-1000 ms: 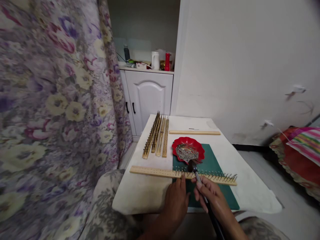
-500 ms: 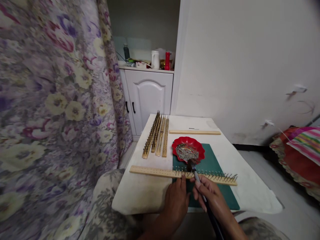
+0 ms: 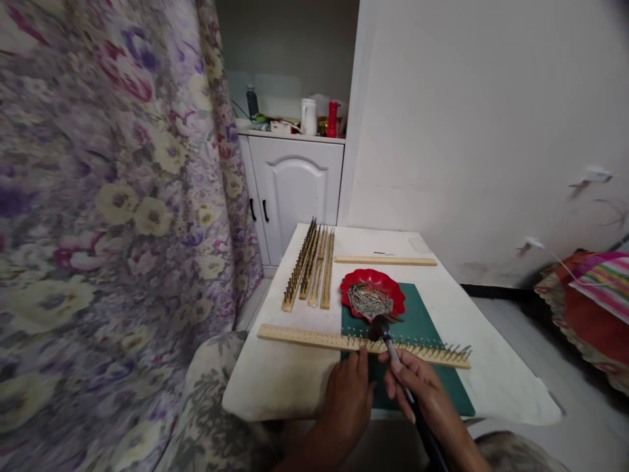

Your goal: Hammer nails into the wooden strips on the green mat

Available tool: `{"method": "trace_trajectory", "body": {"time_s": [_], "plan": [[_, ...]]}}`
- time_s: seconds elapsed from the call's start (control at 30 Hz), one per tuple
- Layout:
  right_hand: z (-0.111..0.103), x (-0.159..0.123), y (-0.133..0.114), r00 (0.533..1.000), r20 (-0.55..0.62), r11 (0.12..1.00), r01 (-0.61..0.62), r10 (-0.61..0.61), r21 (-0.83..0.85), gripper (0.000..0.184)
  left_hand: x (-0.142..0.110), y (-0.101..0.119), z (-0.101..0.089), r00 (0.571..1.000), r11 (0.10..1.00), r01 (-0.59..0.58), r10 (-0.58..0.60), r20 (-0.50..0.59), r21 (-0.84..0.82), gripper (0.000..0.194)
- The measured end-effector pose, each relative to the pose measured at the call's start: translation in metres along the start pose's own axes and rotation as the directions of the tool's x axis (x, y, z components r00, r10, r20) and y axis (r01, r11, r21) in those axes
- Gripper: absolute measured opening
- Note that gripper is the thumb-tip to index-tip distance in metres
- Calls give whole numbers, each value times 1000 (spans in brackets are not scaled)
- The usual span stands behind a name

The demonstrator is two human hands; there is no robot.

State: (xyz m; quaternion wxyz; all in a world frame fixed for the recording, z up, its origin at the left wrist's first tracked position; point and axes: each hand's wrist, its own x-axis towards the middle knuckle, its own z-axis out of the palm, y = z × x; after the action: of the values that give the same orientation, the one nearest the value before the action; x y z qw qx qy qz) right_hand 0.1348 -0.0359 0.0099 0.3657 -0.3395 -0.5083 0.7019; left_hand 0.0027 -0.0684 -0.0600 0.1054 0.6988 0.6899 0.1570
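Note:
A long wooden strip [image 3: 304, 337] lies across the front of a small white table [image 3: 275, 380], its right half studded with upright nails. My right hand [image 3: 417, 387] is wrapped round the handle of a small hammer [image 3: 379, 326], whose head hovers just above the strip. My left hand [image 3: 348, 393] sits beside it, fingers pinched at the strip's near edge, seemingly on a nail too small to make out. A red scalloped dish [image 3: 373, 295] heaped with loose nails stands just behind, on a green cutting mat [image 3: 422, 328].
Several nail-studded strips [image 3: 309, 265] lie side by side at the table's far left, and a bare strip [image 3: 386, 261] lies at the back. A flowered curtain [image 3: 108, 196] hangs at the left. A white cabinet [image 3: 292, 190] carries bottles behind. Striped bedding [image 3: 590, 288] lies at the right.
The hammer head has shifted slightly along the strip and dipped and risen a little. Both hands stay at the strip. The view has drifted slightly.

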Motion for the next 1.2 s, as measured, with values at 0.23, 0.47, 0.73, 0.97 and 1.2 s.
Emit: {"method": "trace_trajectory", "body": {"time_s": [0.23,0.47,0.73,0.97,1.2], "plan": [[-25,-11,-24,992,-89,996,84,-86,-26,28,-12,-23,-26,993,997,-72,75,-95,37,39],[-68,-6,-24,975,-185,992,121,-124,-30,30,3,-89,-64,964,988,0,41,-264,154,33],[-75,-16,-7,954,-278,990,130,-112,50,32,21,-103,-57,970,980,-54,97,-223,192,29],[-82,-31,-19,925,-345,981,187,-159,50,32,23,-85,-62,991,990,-75,88,-103,121,20],[-100,-45,-16,905,-379,972,230,-194,52,32,27,-45,-53,997,990,-64,69,-37,126,19]]}}
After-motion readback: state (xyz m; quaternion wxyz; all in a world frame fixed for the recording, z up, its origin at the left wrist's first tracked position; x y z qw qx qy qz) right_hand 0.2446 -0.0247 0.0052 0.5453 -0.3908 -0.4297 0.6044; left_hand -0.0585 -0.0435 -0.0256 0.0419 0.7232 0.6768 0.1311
